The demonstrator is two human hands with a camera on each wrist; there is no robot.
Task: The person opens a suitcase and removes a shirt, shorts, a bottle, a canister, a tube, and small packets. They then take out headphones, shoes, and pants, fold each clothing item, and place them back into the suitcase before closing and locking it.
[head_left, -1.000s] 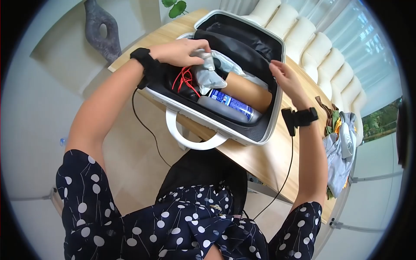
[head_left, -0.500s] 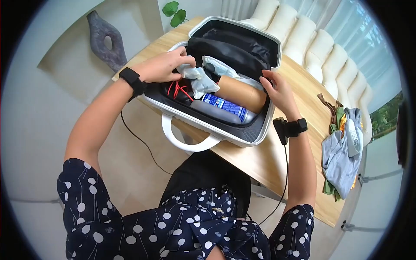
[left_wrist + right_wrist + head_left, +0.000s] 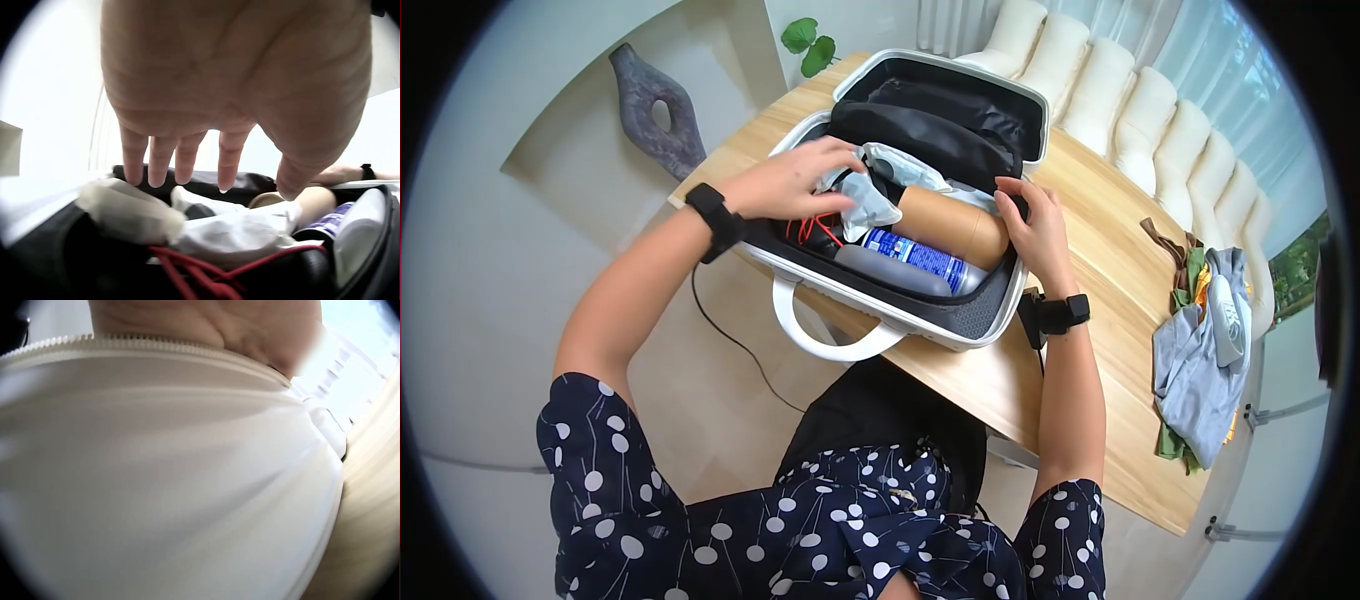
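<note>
A white hard-shell suitcase (image 3: 880,309) lies unzipped with its black-lined lid raised. Over its left part hovers my left hand (image 3: 797,183), fingers spread downward above white plastic packets (image 3: 867,205). Seen from the left wrist, the fingertips (image 3: 224,187) hang apart just over those packets and nothing is pinched. Red cords (image 3: 212,275) run below them. My right hand (image 3: 1040,232) rests on the case's right rim, thumb inside; the right wrist view has its palm against the zipper teeth (image 3: 156,342). Beside the packets lie a brown cylinder (image 3: 952,222), a blue-labelled can (image 3: 915,255) and a grey rounded case (image 3: 892,271).
The suitcase stands on a wooden table (image 3: 1100,300), its white handle (image 3: 830,350) over the near edge. Folded clothes (image 3: 1200,370) with a white box-like item (image 3: 1228,320) lie at the right. Cream cushioned seating (image 3: 1145,125) lines the far side. A wrist cable (image 3: 740,345) hangs at the left.
My left hand has moved off the white packet it was handling, its fingers straightening. My right hand has come down onto the suitcase's right rim. The head view has shifted slightly.
</note>
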